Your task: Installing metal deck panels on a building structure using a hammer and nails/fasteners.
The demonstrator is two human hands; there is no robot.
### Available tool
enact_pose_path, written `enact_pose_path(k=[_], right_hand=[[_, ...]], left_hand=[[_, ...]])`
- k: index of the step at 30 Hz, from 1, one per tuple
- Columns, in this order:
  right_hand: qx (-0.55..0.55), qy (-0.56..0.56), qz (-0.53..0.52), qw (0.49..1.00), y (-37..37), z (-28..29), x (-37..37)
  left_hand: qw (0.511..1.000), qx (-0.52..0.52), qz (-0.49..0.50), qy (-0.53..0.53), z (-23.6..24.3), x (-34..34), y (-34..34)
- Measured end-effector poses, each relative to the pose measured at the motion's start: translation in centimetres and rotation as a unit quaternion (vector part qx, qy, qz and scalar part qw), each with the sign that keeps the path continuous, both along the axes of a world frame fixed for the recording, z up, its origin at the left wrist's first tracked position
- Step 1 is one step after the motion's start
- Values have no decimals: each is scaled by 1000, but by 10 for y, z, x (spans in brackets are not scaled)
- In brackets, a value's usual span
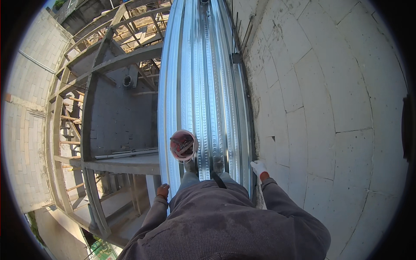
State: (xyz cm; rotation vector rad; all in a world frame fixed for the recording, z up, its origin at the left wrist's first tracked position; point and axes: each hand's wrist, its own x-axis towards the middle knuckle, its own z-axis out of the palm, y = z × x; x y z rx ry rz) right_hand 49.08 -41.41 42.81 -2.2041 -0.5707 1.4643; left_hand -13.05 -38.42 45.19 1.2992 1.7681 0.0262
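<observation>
A dark jacket (225, 225) hides most of the legs. The left hand (162, 191) is by the ribbed decking (212, 99), the white-gloved right hand (259, 168) beside the block wall (316, 117); I cannot tell whether either grips anything. Ahead, a bucket (196, 147) stands on the decking, its contents indistinct. The decking's far end is cut off; a distant green panel's (102, 251) marks are illegible.

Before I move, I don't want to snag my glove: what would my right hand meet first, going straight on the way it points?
Probably the right edge of the ribbed metal decking: your right hand points forward and left toward it, though its height above the metal is unclear.
</observation>
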Motion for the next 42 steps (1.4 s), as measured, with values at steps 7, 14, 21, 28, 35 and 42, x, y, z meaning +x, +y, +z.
enact_pose_path(k=[7, 14, 21, 28, 35, 42], right_hand=[[43, -33, -8, 998, -26, -30, -19], [28, -35, 259, 965, -30, -5, -78], [14, -48, 127, 991, -26, -2, -79], [-17, 69, -52, 996, 8, 53, -116], [-30, 15, -15, 999, -11, 43, -136], [-11, -22, 40, 999, -5, 43, -149]], left_hand=[[898, -59, -392, 190, 4, 15, 19], [994, 19, 97, -43, 8, 10, 65], [982, -27, 173, -70, -20, -3, 46], [944, 8, -305, 127, -55, -65, -25], [907, -37, -381, 174, -38, -68, 13], [940, 8, -301, 162, -30, -72, 98]])
